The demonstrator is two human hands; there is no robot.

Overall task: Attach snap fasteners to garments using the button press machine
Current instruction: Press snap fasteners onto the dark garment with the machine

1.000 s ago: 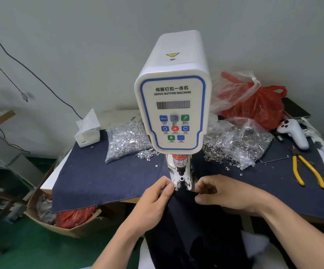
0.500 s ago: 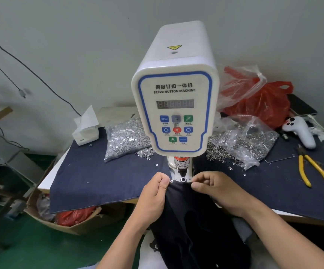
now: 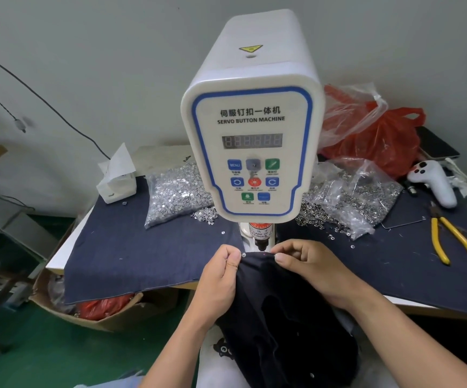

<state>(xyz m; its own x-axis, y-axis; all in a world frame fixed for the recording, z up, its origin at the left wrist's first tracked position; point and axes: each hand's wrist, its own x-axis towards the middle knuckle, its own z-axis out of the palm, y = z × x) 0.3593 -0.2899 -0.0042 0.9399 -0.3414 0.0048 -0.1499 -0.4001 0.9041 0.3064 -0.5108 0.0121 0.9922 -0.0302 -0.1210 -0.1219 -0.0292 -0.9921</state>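
A plain grey wall backs a white counter (image 3: 59, 256) that is largely covered by a dark blue denim cloth (image 3: 131, 247). At the centre of the counter stands a white button press machine (image 3: 254, 135) with a blue-edged control panel, labelled "SERVO BUTTON MACHINE", a blank digit display and coloured buttons. Under its head, a dark garment (image 3: 282, 312) is drawn up from the near edge so that its top edge lies right below the press tip. The left hand (image 3: 221, 278) pinches the garment's edge on the left side of the press point, fingers curled onto the fabric; the right hand (image 3: 307, 264) pinches the same edge on the right side, thumb and fingers closed on it. A small silver snap fastener (image 3: 244, 255) shows on the fabric edge, just beside the left thumb. Left of the machine lies a clear bag of silver snap parts (image 3: 176, 191), and farther left a white tissue box (image 3: 117, 182). Right of the machine lie more clear bags of metal rings (image 3: 349, 203), with a red plastic bag (image 3: 380, 141) behind them. At the far right lie a white handheld controller (image 3: 433, 183) and yellow-handled pliers (image 3: 450, 242). A cardboard box (image 3: 92, 312) sits on the green floor under the counter's left side.
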